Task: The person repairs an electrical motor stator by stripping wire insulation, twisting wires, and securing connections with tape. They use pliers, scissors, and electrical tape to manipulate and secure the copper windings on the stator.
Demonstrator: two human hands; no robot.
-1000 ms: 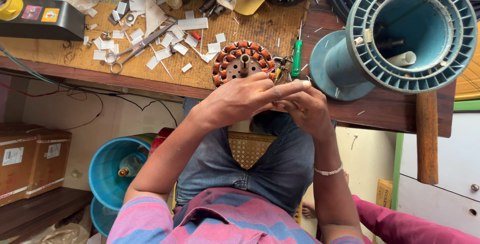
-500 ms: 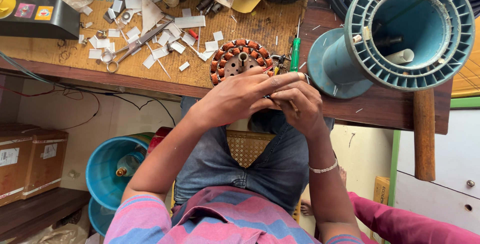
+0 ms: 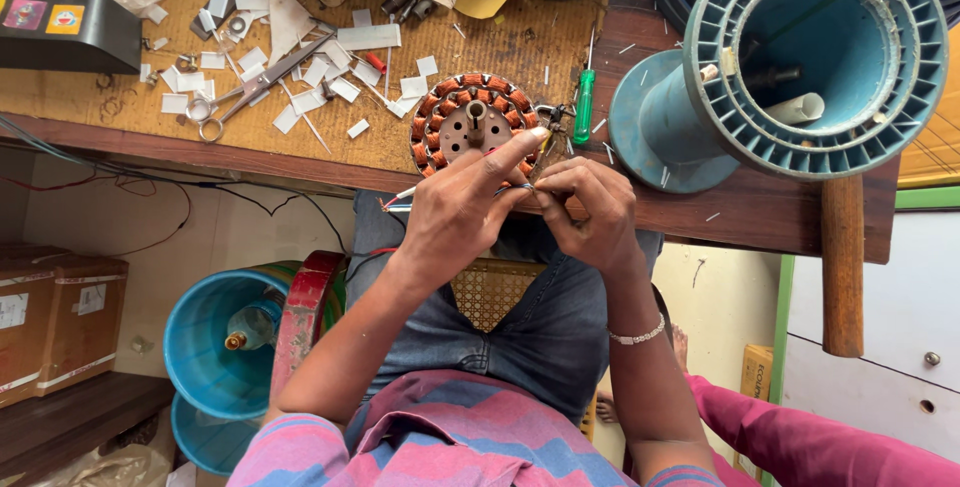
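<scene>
- Wire ends [image 3: 520,187] pinched between both hands at the near edge of the table [image 3: 760,212], just in front of the motor winding [image 3: 478,125]. My left hand [image 3: 462,215] has its grip closed on the thin leads; its forefinger reaches up and touches the winding's rim.
- My right hand [image 3: 590,217] is closed too, fingertips meeting the left ones on the same wires. How many strands sit in the pinch is too small to tell.
- To do this well, I judge I should keep the pinch close to the winding, keep the wires short and taut, and work them with small finger moves, not pulls, so the copper coils are not dragged.
- The winding lies flat on the table, a round disc, its centre shaft pointing straight up at me; its axis is vertical.
- The leads run from the winding's near side towards me, roughly left to right across my fingers.
- Right of the winding lies a green screwdriver [image 3: 583,105], beyond it the blue spool [image 3: 800,57]; scissors [image 3: 250,87] lie well to its left.
</scene>
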